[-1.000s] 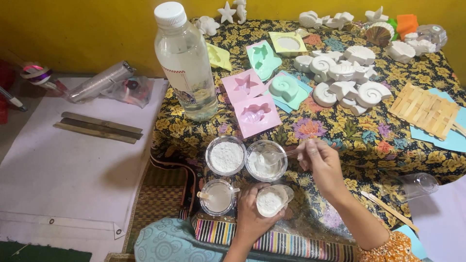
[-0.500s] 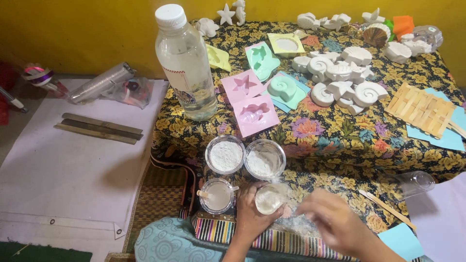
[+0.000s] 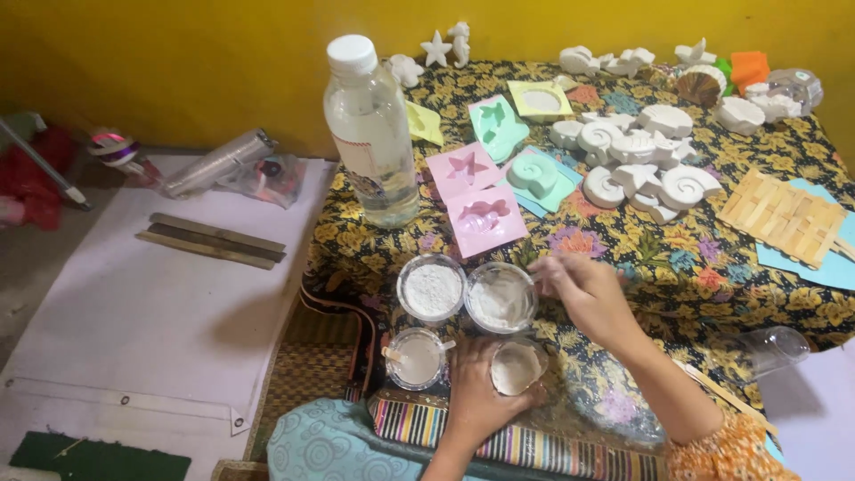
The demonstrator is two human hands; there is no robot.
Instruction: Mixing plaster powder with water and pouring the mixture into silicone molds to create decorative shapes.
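Wooden slats (image 3: 209, 239), two long dark ones, lie well to the left of both hands on a white sheet (image 3: 134, 330) spread on the floor. Nearer in, a tall clear plastic bottle with a white cap (image 3: 370, 134) stands upright on the floral-patterned bench (image 3: 712, 267), up and left of the hands. Pink moulds (image 3: 476, 196) with star and fish hollows lie just right of the bottle.

Directly above the left hand (image 3: 476, 401) sit two round clear cups side by side: a cup of white powder (image 3: 431, 287) and a second cup of off-white powder (image 3: 500, 297). Just left of that hand stands a small clear cup of creamy liquid with a stick in it (image 3: 417, 358). The left hand is curled around a small clear cup of white paste (image 3: 517, 368), fingers wrapped about its side, the cup resting at the near edge of the bench.

The right hand (image 3: 583, 294) hovers just right of the second powder cup, its fingertips drawn together as if pinching something; what they pinch cannot be told. Beyond it, up and right, white plaster shell casts (image 3: 641, 165) cluster together, and a raft of pale wooden sticks (image 3: 784, 218) lies farther right. An overturned clear cup (image 3: 773, 347) lies right of the forearm.
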